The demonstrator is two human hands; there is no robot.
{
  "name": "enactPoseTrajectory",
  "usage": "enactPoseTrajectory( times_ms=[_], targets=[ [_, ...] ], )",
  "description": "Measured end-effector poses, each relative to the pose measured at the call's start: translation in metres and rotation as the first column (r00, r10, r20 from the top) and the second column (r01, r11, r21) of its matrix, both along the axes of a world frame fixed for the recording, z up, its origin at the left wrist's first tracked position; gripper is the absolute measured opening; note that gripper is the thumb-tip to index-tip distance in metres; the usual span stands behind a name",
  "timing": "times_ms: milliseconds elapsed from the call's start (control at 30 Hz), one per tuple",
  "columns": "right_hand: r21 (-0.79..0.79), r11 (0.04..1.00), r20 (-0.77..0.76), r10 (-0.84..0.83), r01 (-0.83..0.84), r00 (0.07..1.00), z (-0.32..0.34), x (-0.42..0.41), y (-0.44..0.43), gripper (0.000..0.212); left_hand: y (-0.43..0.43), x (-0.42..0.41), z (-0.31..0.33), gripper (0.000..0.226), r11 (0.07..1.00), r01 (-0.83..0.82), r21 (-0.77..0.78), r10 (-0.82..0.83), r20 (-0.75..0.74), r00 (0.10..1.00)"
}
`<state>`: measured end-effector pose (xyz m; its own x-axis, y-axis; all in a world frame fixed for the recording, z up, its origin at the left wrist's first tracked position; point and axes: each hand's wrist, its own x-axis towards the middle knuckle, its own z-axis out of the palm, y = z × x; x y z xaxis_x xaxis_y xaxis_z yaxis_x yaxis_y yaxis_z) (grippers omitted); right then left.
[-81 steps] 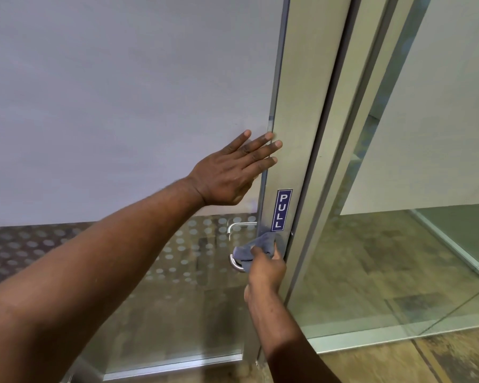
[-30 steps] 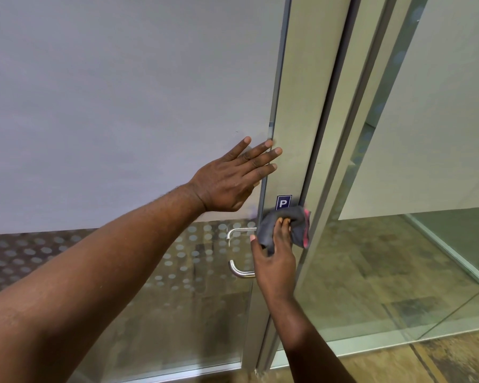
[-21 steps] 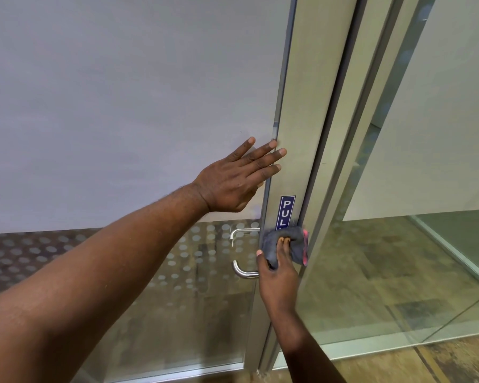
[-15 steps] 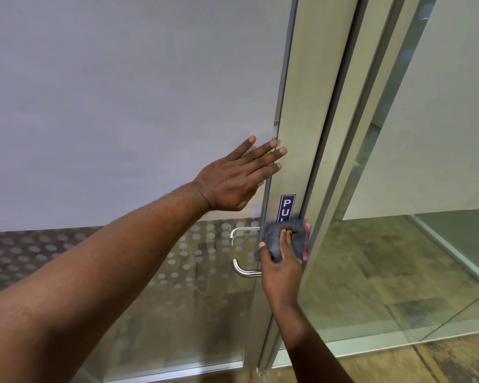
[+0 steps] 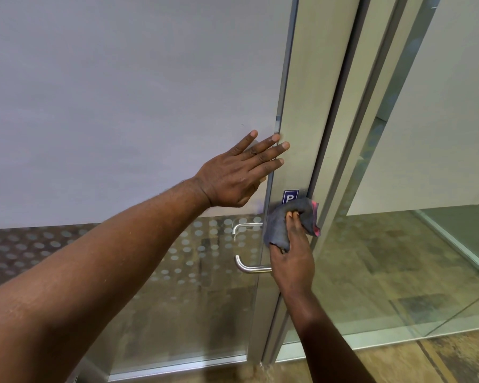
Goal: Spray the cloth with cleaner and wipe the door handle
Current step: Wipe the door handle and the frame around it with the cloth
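Observation:
My right hand (image 5: 292, 265) presses a grey cloth (image 5: 278, 228) with a pink edge flat against the metal door stile, just above the door handle (image 5: 246, 268). The cloth covers most of the blue PULL sign (image 5: 289, 196); only the letter P shows. The steel handle curves out to the left of my right hand, and a second handle (image 5: 242, 228) shows through the glass above it. My left hand (image 5: 239, 172) lies flat with fingers spread on the frosted door panel, fingertips touching the stile's edge. No spray bottle is in view.
The door is glass, frosted above and dotted lower down (image 5: 177, 244). The aluminium frame (image 5: 371, 120) stands right of the stile, with a clear glass wall (image 5: 412, 272) beyond it. Brown patterned floor (image 5: 440, 360) shows at the bottom right.
My right hand has slid the cloth up the stile, from beside the lower handle to over the PULL sign, with small up-and-down strokes. My left hand has stayed flat on the door.

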<state>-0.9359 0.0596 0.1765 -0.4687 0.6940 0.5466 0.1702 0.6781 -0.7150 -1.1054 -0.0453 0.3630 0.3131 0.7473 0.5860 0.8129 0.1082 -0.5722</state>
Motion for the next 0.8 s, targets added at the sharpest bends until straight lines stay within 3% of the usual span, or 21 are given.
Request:
enactPoseTrajectory(
  times_ms=[200,367,600,800],
  targets=[
    [-0.118,0.993,0.059,0.038,-0.031,0.998,-0.026,0.013,-0.007,0.061,-0.001,0.002,0.002,0.048,1.0,-0.009,-0.015,0.009,0.005,1.0],
    [-0.285,0.958,0.007,0.009,-0.007,1.0,-0.04,0.02,-0.01,0.045,-0.001,0.003,0.003,0.049,1.0,-0.019,-0.025,0.019,-0.006,1.0],
    [-0.621,0.784,-0.112,-0.113,0.019,0.987,-0.048,0.022,-0.007,0.021,-0.001,0.002,0.002,0.048,1.0,-0.02,-0.018,0.02,-0.007,1.0],
    [-0.769,0.636,-0.252,-0.213,-0.062,0.944,-0.057,0.015,-0.006,0.015,0.0,0.001,0.002,0.048,1.0,-0.025,-0.015,0.025,-0.033,0.999]
  ],
)
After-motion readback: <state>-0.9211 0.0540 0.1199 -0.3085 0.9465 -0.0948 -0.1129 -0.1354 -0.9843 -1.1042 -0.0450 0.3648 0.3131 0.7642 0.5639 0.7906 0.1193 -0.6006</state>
